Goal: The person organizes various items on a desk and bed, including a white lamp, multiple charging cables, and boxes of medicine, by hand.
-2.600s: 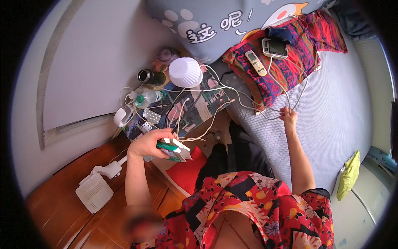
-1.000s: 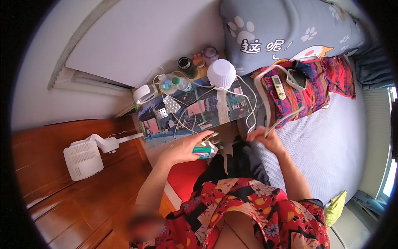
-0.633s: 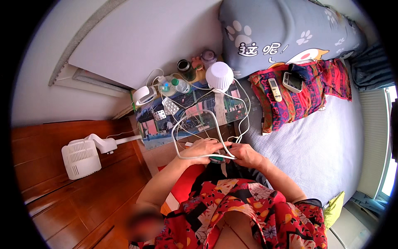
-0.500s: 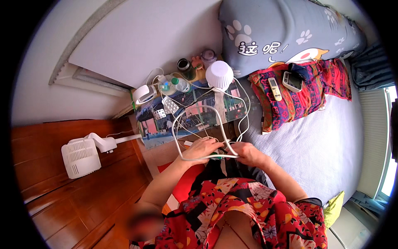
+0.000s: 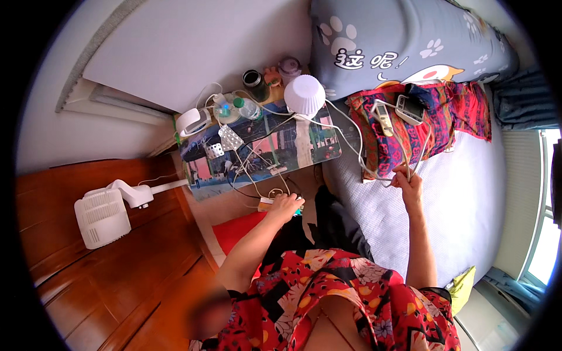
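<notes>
Over the near-left side of the bed, my right hand (image 5: 408, 182) is closed on a white cable (image 5: 358, 142). The cable runs from a white fluted lamp (image 5: 305, 95) on the small table, and a loop of it rises past my fingers over the patterned cloth. Below the table's near edge, my left hand (image 5: 285, 206) has curled fingers; what they hold is hidden. Beside that hand lie a small white and orange box (image 5: 265, 204) and thin white cords, and something green shows by its fingertips.
The picture-topped table (image 5: 313, 143) bears blister packs (image 5: 230, 138), a clear bottle (image 5: 248, 109), a dark cup (image 5: 256, 85) and a white device (image 5: 193, 121). On the bed's patterned cloth (image 5: 380, 153) lie a remote (image 5: 384, 120) and a blood pressure monitor (image 5: 410, 109). A white appliance (image 5: 102, 216) stands left.
My hands have parted: the right has gone right and up over the bed with the white cable, pulling its loop along. The left has shifted slightly left, out of the loop.
</notes>
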`<state>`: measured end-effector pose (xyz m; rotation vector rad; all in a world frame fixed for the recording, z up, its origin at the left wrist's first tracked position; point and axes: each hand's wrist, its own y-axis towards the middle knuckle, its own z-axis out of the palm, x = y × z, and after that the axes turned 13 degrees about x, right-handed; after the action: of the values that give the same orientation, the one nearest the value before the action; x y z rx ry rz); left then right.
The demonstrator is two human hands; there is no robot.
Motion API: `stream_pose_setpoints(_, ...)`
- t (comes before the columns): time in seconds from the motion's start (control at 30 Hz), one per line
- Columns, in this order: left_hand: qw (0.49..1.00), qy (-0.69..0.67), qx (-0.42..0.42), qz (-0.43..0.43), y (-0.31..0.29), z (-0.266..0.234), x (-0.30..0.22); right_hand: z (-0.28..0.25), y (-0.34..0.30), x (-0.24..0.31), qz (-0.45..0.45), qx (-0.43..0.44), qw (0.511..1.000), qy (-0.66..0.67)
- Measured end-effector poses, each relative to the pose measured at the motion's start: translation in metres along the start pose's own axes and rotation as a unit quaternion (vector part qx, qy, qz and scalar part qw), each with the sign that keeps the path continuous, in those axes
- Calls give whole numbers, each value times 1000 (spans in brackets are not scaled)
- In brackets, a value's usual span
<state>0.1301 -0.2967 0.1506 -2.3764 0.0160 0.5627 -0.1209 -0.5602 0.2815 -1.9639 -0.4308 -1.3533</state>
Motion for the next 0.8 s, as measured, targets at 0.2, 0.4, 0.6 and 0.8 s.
stream_pose_setpoints(0.2,1000,-7,12,-21,14,-1,10,-2,2,6,31,-13,997,73)
stream_pose_setpoints(0.4,952,-304,-13,-33,11,-53,41,-16,4,9,19,3,997,72)
stream_pose_setpoints(0.6,682,-725,-98,24,2,-94,90,-29,12,10,22,25,999,35)
stream_pose_setpoints(0.8,684,-688,-236,-52,-16,-78,105,-38,22,-13,39,49,996,58)
